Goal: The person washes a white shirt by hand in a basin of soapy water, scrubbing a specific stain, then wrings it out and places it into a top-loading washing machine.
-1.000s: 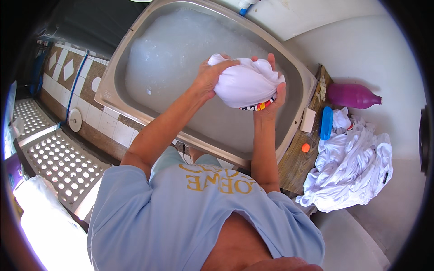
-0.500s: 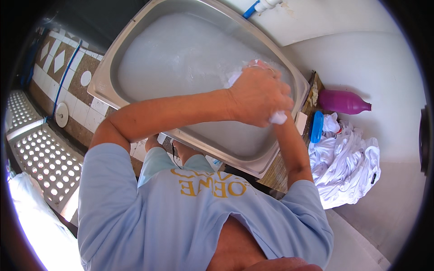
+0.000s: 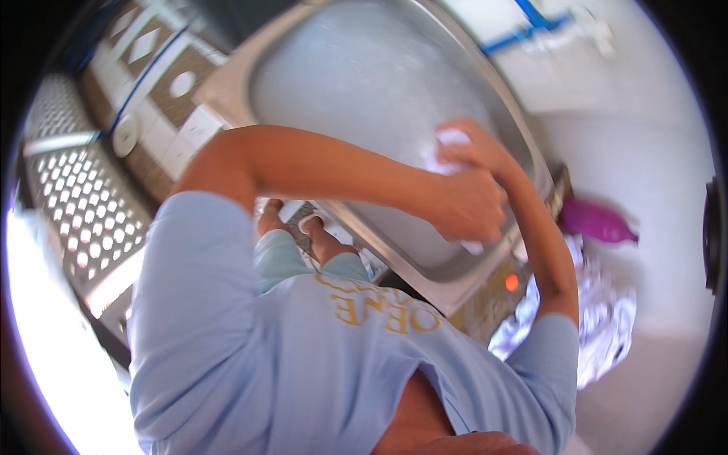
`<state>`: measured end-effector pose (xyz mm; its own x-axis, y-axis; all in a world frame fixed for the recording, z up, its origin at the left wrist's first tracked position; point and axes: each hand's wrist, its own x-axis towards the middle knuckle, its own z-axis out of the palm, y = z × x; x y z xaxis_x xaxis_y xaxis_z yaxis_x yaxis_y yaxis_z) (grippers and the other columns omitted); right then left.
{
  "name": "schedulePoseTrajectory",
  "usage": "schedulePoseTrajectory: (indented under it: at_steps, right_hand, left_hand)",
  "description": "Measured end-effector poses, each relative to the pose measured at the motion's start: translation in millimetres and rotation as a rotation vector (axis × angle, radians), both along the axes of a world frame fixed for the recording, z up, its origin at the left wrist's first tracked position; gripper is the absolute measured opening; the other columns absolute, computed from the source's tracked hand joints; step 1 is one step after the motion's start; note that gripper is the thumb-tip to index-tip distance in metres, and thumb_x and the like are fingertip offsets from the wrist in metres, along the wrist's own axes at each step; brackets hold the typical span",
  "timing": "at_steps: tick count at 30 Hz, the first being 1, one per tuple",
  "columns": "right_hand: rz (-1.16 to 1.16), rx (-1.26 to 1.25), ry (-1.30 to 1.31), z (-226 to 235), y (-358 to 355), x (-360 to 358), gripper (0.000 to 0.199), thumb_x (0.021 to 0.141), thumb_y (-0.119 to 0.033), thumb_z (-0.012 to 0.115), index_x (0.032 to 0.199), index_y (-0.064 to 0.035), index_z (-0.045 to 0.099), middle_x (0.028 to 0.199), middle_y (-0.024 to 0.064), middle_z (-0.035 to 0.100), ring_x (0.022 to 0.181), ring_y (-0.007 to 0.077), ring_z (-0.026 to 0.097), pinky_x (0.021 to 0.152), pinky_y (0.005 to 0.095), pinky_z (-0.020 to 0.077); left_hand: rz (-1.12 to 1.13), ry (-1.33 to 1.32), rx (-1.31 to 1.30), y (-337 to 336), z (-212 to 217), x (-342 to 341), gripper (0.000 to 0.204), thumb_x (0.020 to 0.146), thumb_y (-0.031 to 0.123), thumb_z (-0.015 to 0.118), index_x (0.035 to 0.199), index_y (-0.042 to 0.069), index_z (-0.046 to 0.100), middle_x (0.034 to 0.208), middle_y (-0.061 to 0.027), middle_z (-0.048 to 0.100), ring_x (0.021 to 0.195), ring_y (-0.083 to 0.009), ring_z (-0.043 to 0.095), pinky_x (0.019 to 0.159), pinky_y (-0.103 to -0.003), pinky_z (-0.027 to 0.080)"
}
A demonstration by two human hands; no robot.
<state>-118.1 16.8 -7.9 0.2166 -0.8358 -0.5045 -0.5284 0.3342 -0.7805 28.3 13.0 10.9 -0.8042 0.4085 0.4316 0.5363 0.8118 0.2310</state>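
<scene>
Over the right part of a metal basin (image 3: 506,83) of cloudy water, both my hands are closed on a white wet cloth (image 3: 455,138). My left hand (image 3: 469,205) is nearer to me, its fingers wrapped round the cloth, and a small end sticks out below the fist. Just beyond it, my right hand (image 3: 476,145) grips another part, with white fabric showing at the fingers. The two hands are close together, the left one overlapping the right wrist in view. Most of the cloth is hidden inside the grips, and motion blurs the picture.
Right of the basin, a purple bottle (image 3: 597,220) lies against the wall beside a heap of white clothes (image 3: 607,322). Blue pipe (image 3: 523,34) runs along the wall at the upper right. Grey perforated panels (image 3: 91,205) and patterned floor tiles (image 3: 163,57) are at the left.
My view has turned, so the basin appears further right. My hands have come apart a little, the right one now showing beyond the left, both still holding the cloth.
</scene>
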Motion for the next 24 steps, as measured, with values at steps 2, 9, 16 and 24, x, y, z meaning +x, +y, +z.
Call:
schedulePoseTrajectory:
  at_steps: [2, 9, 16, 24]
  right_hand:
    - [-0.076, -0.007, 0.061, -13, 10, -6, 0.026, 0.066, -0.021, 0.07, 0.079, -0.0011, 0.06, 0.07, 0.003, 0.055, 0.07, 0.0122, 0.052, 0.065, 0.0299, 0.0434]
    - [-0.084, 0.057, 0.159, 11, -18, 32, 0.027, 0.068, -0.021, 0.068, 0.066, 0.0019, 0.056, 0.058, 0.0067, 0.051, 0.059, 0.0112, 0.048, 0.056, 0.0315, 0.0416]
    - [-0.076, 0.108, 0.387, 15, -51, 66, 0.033, 0.079, -0.028, 0.062, 0.068, 0.0034, 0.059, 0.058, 0.0088, 0.053, 0.058, 0.0149, 0.047, 0.058, 0.0339, 0.0417]
    - [-0.733, 0.01, -0.646, 79, -156, 151, 0.033, 0.088, -0.034, 0.052, 0.092, -0.003, 0.06, 0.078, 0.0078, 0.062, 0.068, 0.0169, 0.06, 0.066, 0.0334, 0.0497]
  left_hand:
    - [-0.021, -0.032, -0.087, 4, 1, -2, 0.012, 0.057, 0.021, 0.069, 0.068, 0.017, 0.064, 0.072, -0.0019, 0.062, 0.077, -0.0253, 0.062, 0.048, -0.04, 0.046]
    - [0.001, -0.045, -0.215, -2, -4, 3, 0.016, 0.053, 0.019, 0.072, 0.068, 0.015, 0.069, 0.073, -0.0058, 0.067, 0.078, -0.0268, 0.064, 0.052, -0.041, 0.05]
    - [0.084, 0.074, -0.194, -23, -23, 23, 0.018, 0.052, 0.023, 0.073, 0.068, 0.016, 0.068, 0.074, -0.003, 0.065, 0.079, -0.0264, 0.063, 0.057, -0.04, 0.05]
    - [0.525, 0.477, 0.713, -203, 37, 213, 0.022, 0.065, 0.026, 0.074, 0.077, 0.015, 0.058, 0.081, -0.0059, 0.057, 0.076, -0.0269, 0.057, 0.062, -0.037, 0.045]
